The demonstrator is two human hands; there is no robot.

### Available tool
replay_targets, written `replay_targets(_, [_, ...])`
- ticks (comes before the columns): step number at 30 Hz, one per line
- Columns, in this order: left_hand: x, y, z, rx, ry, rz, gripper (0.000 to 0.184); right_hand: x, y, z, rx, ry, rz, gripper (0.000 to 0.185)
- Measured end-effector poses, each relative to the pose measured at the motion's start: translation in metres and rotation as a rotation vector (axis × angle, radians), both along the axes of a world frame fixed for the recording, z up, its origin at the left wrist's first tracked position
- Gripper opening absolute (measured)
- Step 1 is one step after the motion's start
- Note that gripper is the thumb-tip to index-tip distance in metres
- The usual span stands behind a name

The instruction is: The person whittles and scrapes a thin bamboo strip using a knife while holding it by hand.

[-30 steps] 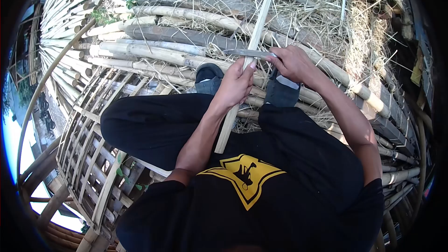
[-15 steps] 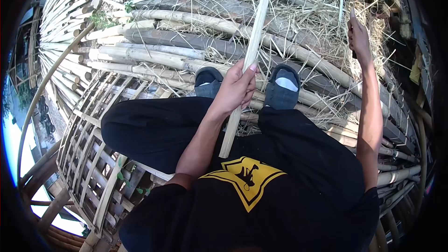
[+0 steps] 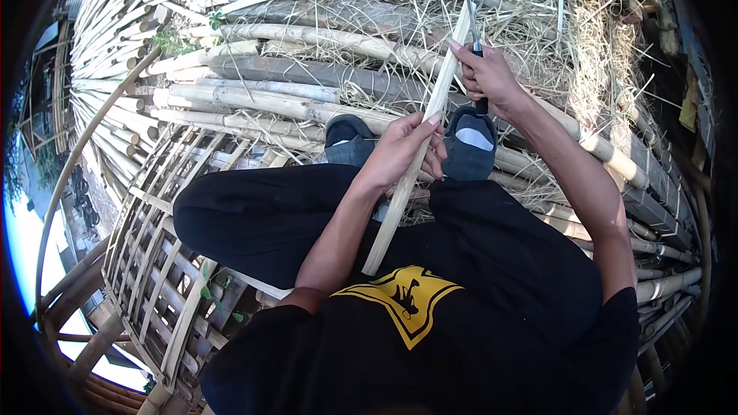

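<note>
A pale, flat bamboo strip [image 3: 403,188] slants up and away from my lap. My left hand [image 3: 403,147] is closed around its middle. Beyond it, my right hand [image 3: 490,77] grips the dark handle of a knife [image 3: 475,34]. The knife's narrow blade points away from me, alongside the strip's far end. My right thumb reaches toward the strip; whether it touches the strip I cannot tell. Both feet, in dark sandals [image 3: 469,146], rest beneath the hands.
Long bamboo poles [image 3: 292,34] lie across the ground ahead and to the left. Thin shavings [image 3: 530,0] are heaped at the upper right. A woven bamboo lattice [image 3: 165,261] stands by my left leg. A curved pole [image 3: 69,177] rises at the far left.
My right hand has swung inward from the far right, bringing the knife up against the strip's far end. The left hand keeps its grip, with the strip tilted slightly more to the right.
</note>
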State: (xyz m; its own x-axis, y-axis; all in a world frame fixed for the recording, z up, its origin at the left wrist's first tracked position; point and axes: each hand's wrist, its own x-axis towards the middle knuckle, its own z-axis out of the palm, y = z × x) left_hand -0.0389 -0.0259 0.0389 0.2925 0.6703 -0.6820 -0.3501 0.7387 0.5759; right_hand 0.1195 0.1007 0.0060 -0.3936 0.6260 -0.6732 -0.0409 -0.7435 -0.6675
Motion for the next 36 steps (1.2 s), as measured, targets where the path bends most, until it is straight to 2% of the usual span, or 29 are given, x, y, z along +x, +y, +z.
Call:
replay_targets(3, [0.002,0.004,0.001,0.026,0.043,0.044,0.029,-0.007,-0.01,0.008,0.02,-0.066,0.029,0.031])
replay_targets(4, [0.001,0.004,0.0,0.06,0.047,0.039,0.029,-0.002,-0.007,0.007,0.06,-0.129,0.163,0.035])
replay_targets(5, [-0.001,0.005,-0.002,0.059,0.048,0.045,0.029,0.003,-0.008,0.0,0.061,-0.127,0.17,0.035])
replay_targets(7, [-0.004,0.005,-0.008,0.099,0.044,0.037,0.026,0.005,-0.01,-0.003,0.741,-0.407,0.405,0.042])
replay_targets(8, [-0.005,0.004,-0.009,0.1,0.043,0.039,0.026,0.014,-0.01,0.001,0.712,-0.46,0.541,0.047])
replay_targets(9, [-0.006,0.003,-0.009,0.107,0.06,0.053,0.024,0.017,-0.012,0.009,0.711,-0.46,0.544,0.047])
replay_targets(11, [-0.007,0.001,-0.008,0.112,0.076,0.069,0.022,0.021,-0.017,0.017,0.85,-0.645,0.757,0.046])
replay_targets(18, [-0.002,0.0,0.002,0.134,0.294,0.035,0.015,0.027,-0.009,0.004,0.907,-0.577,0.791,0.045])
replay_targets(22, [-0.003,-0.001,-0.004,0.122,0.382,-0.008,0.014,0.035,0.016,-0.015,1.069,-0.653,0.866,0.043])
replay_targets(24, [-0.004,0.003,-0.004,0.131,0.36,0.007,0.014,0.037,0.019,-0.025,1.229,-0.626,0.826,0.042])
replay_targets(29, [-0.01,0.012,-0.004,0.056,0.22,0.08,0.014,0.032,0.034,-0.027,1.177,-0.727,0.906,0.046])
replay_targets(31, [-0.008,0.014,0.007,0.081,0.245,0.11,0.016,0.038,0.063,-0.047,1.146,-0.824,0.759,0.051])
replay_targets(33, [-0.01,0.004,0.019,0.093,0.177,0.097,0.017,0.079,0.116,-0.06,0.962,-1.025,0.586,0.058])
replay_targets(35, [-0.017,-0.001,0.018,0.081,0.124,0.129,0.017,0.118,0.147,-0.033,0.834,-1.182,0.549,0.061])
replay_targets(36, [-0.019,0.002,0.016,0.067,0.151,0.134,0.017,0.123,0.148,-0.023,0.953,-1.164,0.488,0.062])
